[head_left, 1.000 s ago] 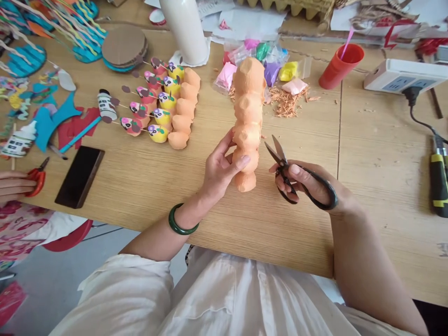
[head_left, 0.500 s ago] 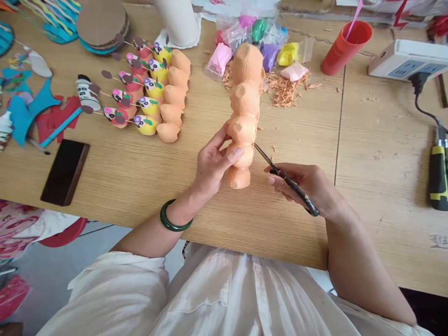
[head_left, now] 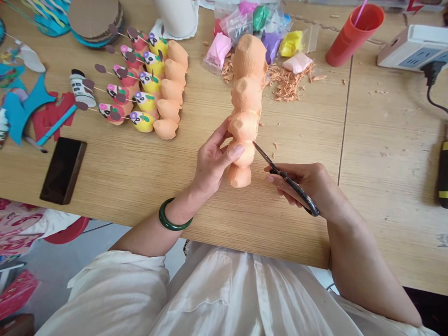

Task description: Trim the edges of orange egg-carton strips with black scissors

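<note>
My left hand (head_left: 217, 161) is closed around the lower part of an orange strip of egg carton (head_left: 244, 123), thumb on its front and fingers behind. The strip's several bumps run away from me, above the table. In my right hand (head_left: 301, 186) is a pair of dark scissors (head_left: 292, 184), gripped near the handles. Their tips meet the strip's right edge, close to the fourth bump; the blades look nearly together. Beyond the strip lies a heap of orange shavings (head_left: 289, 86).
Decorated egg-carton cups (head_left: 143, 121) stand in rows at left, beside plain orange cups (head_left: 165, 129). A phone (head_left: 63, 170) lies near the front edge. Bags of coloured clay (head_left: 217, 49), a red cup (head_left: 353, 35) and a white power strip (head_left: 415, 49) are at the back.
The view has shifted slightly, so table items appear a little displaced. The scissor tips have come up against the strip's edge; both hands keep their holds.
</note>
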Motion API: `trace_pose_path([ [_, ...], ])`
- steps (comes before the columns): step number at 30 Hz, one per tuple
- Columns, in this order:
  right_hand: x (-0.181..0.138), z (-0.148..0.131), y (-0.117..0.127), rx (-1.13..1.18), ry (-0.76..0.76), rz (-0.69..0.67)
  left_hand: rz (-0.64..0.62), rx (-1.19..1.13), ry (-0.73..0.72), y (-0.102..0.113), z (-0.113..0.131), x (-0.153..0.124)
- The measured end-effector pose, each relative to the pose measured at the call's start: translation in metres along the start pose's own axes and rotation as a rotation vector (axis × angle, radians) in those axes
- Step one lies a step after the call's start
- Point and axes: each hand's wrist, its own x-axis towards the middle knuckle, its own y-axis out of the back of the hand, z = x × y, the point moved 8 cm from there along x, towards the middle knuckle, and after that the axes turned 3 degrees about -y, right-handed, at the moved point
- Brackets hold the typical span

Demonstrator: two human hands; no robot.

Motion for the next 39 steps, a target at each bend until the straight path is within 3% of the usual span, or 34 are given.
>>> trace_pose_path([
  [6,-0.001,0.006,-0.006,0.113,-0.094,-0.086,-0.022,-0.058,0.101,-0.001,-0.006,-0.001],
  [10,0.001,0.007,-0.016,0.359,-0.142,-0.223,-0.068,-0.244,0.198,-0.004,-0.011,0.001],
  [14,0.006,0.008,-0.027,0.581,-0.212,-0.387,-0.022,-0.371,0.351,0.000,-0.022,0.002],
  [18,0.007,0.011,-0.031,0.645,-0.278,-0.470,-0.021,-0.370,0.328,-0.002,-0.019,0.002],
  [20,0.007,0.011,-0.029,0.601,-0.259,-0.426,-0.031,-0.304,0.235,-0.003,-0.012,0.001],
  [23,0.006,0.010,-0.020,0.447,-0.177,-0.258,0.013,-0.132,0.093,0.000,-0.001,0.000],
  [30,-0.004,-0.010,0.001,0.199,0.026,0.002,0.072,-0.037,0.055,0.006,-0.001,0.001],
  [34,-0.006,-0.016,0.004,0.104,0.058,0.024,0.051,-0.076,0.049,0.005,-0.001,0.001],
  [39,-0.006,-0.016,-0.008,0.106,0.089,-0.081,0.011,-0.122,0.060,0.001,-0.001,-0.002],
])
